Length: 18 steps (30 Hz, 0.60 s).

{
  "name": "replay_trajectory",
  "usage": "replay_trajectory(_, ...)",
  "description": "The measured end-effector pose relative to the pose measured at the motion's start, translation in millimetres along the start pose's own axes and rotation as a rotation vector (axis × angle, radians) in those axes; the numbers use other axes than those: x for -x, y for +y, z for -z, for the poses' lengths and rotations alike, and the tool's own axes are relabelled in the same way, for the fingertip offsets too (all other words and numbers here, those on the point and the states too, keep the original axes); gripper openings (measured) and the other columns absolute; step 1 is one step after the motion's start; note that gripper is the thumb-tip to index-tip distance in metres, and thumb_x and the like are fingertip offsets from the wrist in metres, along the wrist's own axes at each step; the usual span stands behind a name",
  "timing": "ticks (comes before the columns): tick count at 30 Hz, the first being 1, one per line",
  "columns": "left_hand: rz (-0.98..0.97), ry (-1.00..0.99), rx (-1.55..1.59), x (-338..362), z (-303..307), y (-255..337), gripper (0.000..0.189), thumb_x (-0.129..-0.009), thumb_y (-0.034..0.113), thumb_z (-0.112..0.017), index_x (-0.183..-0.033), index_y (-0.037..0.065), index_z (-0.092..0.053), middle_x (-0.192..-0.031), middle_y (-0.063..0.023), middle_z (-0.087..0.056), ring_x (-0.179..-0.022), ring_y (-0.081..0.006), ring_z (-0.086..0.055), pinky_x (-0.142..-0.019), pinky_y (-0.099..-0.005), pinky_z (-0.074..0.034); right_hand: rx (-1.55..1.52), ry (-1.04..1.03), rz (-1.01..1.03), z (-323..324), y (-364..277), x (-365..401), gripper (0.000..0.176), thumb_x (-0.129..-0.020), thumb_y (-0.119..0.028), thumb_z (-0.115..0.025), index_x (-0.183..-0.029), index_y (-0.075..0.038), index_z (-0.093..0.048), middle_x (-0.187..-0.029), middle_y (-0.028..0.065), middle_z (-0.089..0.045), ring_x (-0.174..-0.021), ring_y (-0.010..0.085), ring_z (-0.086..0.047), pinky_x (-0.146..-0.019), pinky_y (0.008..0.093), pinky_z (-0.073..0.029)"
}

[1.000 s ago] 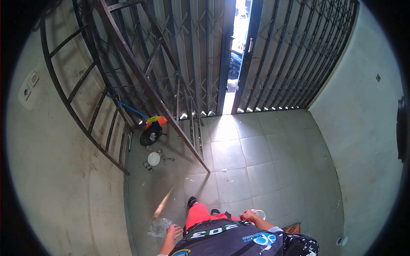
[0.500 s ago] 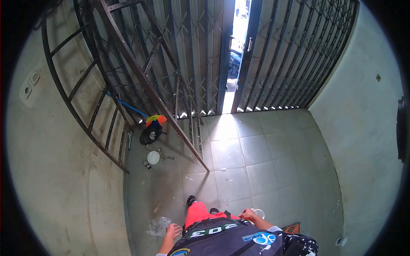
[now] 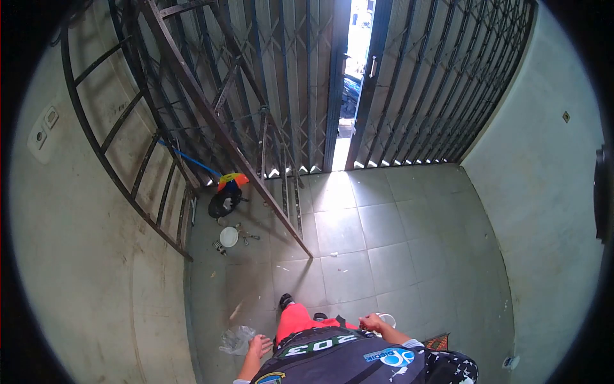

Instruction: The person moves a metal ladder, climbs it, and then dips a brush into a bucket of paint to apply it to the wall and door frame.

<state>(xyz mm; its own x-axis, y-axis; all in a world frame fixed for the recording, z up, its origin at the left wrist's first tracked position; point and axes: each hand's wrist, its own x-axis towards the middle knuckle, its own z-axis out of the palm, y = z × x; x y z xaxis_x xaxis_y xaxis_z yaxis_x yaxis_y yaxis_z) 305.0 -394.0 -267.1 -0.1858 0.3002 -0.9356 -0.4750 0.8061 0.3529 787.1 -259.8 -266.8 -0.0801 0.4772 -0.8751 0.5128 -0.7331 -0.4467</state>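
Note:
Low in the head view, my left hand [image 3: 260,345] is beside my left thigh with its fingers stretched out. A crumpled clear plastic bag [image 3: 235,340] lies on the floor right at its fingertips. My right hand [image 3: 371,323] is closed, fingers curled together near my right knee; what is in it, if anything, is hidden. Just behind that hand, the rim of a white round container [image 3: 389,319] shows, partly covered by the wrist. My red trousers [image 3: 295,320] and a dark shirt [image 3: 345,352] fill the bottom of the view.
A metal ladder frame [image 3: 224,128] leans ahead on the left, its foot on the tiles [image 3: 345,272]. Near it are a white lid or tub [image 3: 229,237], small tools, a black bag [image 3: 224,203] and an orange-yellow broom [image 3: 233,180]. A folding gate [image 3: 422,96] stands slightly ajar.

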Motion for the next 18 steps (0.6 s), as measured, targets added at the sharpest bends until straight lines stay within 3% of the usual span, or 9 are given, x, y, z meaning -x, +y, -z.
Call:
replay_trajectory(1, -0.003, 0.003, -0.002, 0, 0, 1, 0.045, -0.094, 0.027, -0.048, -0.131, 0.002, -0.047, -0.134, -0.0215, -0.059, -0.113, -0.0387, -0.063, -0.104, -0.0597, -0.041, 0.049, -0.017, 0.002, 1, -1, 0, 0.036, -0.095, -0.036, -0.064, -0.105, -0.002, -0.070, -0.093, 0.0093, -0.075, -0.082, 0.0209, -0.072, -0.067, 0.0384, -0.056)
replay_trajectory(7, 0.005, 0.019, 0.016, 1, 1, 7, 0.044, -0.094, 0.027, -0.048, -0.131, 0.002, -0.048, -0.134, -0.0219, -0.059, -0.112, -0.0381, -0.064, -0.103, -0.0588, -0.042, -0.049, -0.003, -0.036, 0, 5, -12, 0.034, -0.094, -0.034, -0.065, -0.107, -0.002, -0.064, -0.097, 0.0104, -0.075, -0.079, 0.0216, -0.072, -0.065, 0.0381, -0.055)
replay_trajectory(13, 0.010, 0.021, 0.006, 5, 1, 12, 0.047, -0.094, 0.027, -0.049, -0.134, 0.002, -0.046, -0.134, -0.0221, -0.059, -0.114, -0.0385, -0.063, -0.105, -0.0595, -0.040, -0.056, -0.014, 0.015, 1, 12, -24, 0.025, -0.089, -0.024, -0.071, -0.101, -0.004, -0.061, -0.093, 0.0093, -0.075, -0.073, 0.0180, -0.070, -0.059, 0.0355, -0.052)
replay_trajectory(18, 0.010, 0.022, 0.009, 2, 0, 14, 0.049, -0.094, 0.028, -0.049, -0.135, 0.001, -0.046, -0.134, -0.0215, -0.059, -0.114, -0.0382, -0.063, -0.105, -0.0589, -0.040, -0.026, -0.059, 0.019, 0, 4, -20, 0.021, -0.089, -0.024, -0.068, -0.099, -0.006, -0.065, -0.088, 0.0056, -0.075, -0.074, 0.0161, -0.070, -0.059, 0.0342, -0.053)
